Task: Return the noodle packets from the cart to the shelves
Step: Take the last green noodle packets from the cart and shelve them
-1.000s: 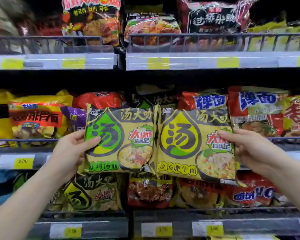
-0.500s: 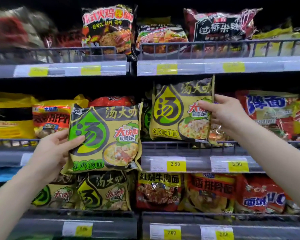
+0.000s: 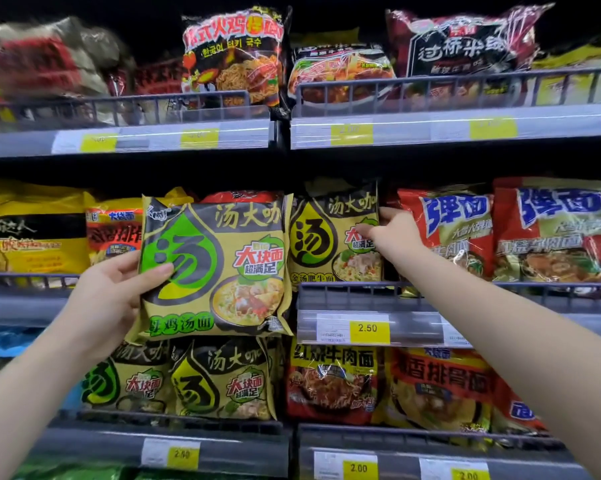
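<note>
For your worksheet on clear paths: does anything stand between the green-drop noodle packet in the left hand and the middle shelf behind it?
Yes. The green-drop packet in the left hand is in front of the shelf's grey rail, and an orange packet and a red packet already fill the space behind it.

The noodle packets (image 3: 219, 271) are shiny, crinkly plastic. The shelf rail (image 3: 430, 294) is dull grey metal. The price tags (image 3: 368, 328) are smooth yellow paper.

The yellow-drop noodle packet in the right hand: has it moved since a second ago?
Yes. The yellow-drop noodle packet went up and back, from in front of the grey wire shelf rail to standing behind it, right hand on its edge.
</note>
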Demonstrator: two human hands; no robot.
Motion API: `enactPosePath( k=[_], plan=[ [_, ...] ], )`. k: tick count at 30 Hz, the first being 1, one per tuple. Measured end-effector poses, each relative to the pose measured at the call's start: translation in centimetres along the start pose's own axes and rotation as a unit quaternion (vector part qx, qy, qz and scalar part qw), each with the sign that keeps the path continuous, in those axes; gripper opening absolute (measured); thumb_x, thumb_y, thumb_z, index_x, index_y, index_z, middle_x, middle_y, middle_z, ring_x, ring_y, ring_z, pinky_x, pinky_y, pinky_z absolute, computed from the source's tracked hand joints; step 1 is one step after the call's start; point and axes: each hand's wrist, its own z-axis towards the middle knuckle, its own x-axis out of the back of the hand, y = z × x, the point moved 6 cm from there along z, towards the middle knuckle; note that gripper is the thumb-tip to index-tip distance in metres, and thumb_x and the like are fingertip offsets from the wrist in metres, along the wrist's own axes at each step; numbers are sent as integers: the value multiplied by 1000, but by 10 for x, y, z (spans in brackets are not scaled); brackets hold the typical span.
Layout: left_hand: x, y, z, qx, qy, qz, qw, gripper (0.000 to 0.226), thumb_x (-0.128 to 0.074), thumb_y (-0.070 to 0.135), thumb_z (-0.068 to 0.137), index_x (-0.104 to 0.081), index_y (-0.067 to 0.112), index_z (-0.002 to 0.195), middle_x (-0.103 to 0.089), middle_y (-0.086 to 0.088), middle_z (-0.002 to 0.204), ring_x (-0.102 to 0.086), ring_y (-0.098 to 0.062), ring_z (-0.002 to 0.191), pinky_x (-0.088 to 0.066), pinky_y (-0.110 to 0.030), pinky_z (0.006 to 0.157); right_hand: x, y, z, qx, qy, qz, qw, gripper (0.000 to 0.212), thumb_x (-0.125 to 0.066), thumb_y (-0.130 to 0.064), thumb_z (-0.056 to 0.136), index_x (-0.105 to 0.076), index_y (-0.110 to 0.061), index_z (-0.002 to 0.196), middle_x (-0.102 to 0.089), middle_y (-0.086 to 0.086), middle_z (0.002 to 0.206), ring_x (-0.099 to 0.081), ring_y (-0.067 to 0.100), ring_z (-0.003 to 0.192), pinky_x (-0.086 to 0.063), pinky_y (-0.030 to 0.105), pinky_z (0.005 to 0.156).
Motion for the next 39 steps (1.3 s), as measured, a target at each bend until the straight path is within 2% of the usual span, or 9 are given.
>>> enactPosePath(
  k=[5, 11, 16, 18, 21, 24, 28, 36, 39],
  plan=[
    [-5, -2, 0, 10, 26, 12, 1000, 20, -59, 4, 79, -60, 12, 97, -75, 4, 81, -69, -6, 60, -53, -15, 48, 0, 3, 3, 9, 40, -111, 993, 43, -65, -16, 88, -53, -4, 127, -59, 15, 124, -60, 29, 99, -42, 25, 73],
    [-15, -5, 1, -2, 33, 16, 999, 22, -56, -1, 82, -57, 20, 89, -74, 11, 68, -67, -1, 56, -49, -9, 47, -11, -13, 1, 90, 47, -431, 897, 27, -58, -2, 88, -53, 5, 113, -59, 22, 113, -62, 34, 95, -50, 33, 73],
    [-23, -3, 1, 11, 6, 13, 1000, 36, -65, 12, 69, -61, 11, 105, -75, 0, 88, -71, -12, 70, -57, -24, 59, -22, -39, -17, 179, 41, -527, 830, 24, -54, 8, 85, -57, 4, 108, -64, 21, 108, -64, 37, 96, -45, 36, 69],
    [-27, -1, 4, 5, 5, 13, 1000, 38, -65, 14, 67, -62, 10, 105, -75, -2, 90, -71, -14, 72, -58, -31, 64, -18, -50, -26, 218, 72, -481, 846, 16, -49, -4, 93, -59, 2, 104, -65, 18, 99, -64, 35, 88, -43, 35, 66],
    [-37, 2, 9, -3, 0, 9, 1000, 35, -66, 16, 66, -65, 13, 101, -75, -3, 93, -71, -16, 75, -56, -38, 72, -7, -51, -42, 219, 40, -260, 939, 51, -34, -42, 99, -57, -5, 73, -58, 7, 68, -55, 25, 65, -41, 31, 62],
    [-52, 3, 13, -7, -13, 3, 1000, 34, -66, 16, 66, -64, 12, 100, -75, -3, 90, -71, -16, 75, -56, -39, 72, -11, -35, -55, 42, -118, 22, 992, 67, -44, -60, 88, -64, 3, 100, -69, 14, 88, -69, 25, 80, -57, 35, 76],
    [-74, 1, 15, 6, -41, -4, 999, 35, -67, 17, 67, -65, 9, 101, -75, -7, 94, -71, -21, 79, -57, -43, 73, -21, -21, -67, -40, -263, 96, 959, 49, -68, -41, 79, -64, -1, 107, -75, 11, 96, -73, 21, 85, -59, 33, 78],
    [-98, -5, 19, -16, -96, 14, 995, 34, -60, 27, 73, -65, 10, 103, -74, -7, 92, -69, -20, 78, -60, -32, 65, -4, -12, -59, -73, -207, 150, 964, 29, -73, -8, 76, -63, 2, 101, -75, 13, 91, -74, 23, 81, -58, 31, 70],
    [-98, -13, 17, -39, -156, 99, 982, 46, -52, 48, 84, -59, 22, 121, -65, 4, 120, -61, -10, 111, -48, -30, 97, 13, -16, -48, -65, -158, 169, 971, 21, -72, -5, 77, -63, -3, 96, -75, 10, 89, -74, 20, 77, -60, 28, 64]
  ],
)
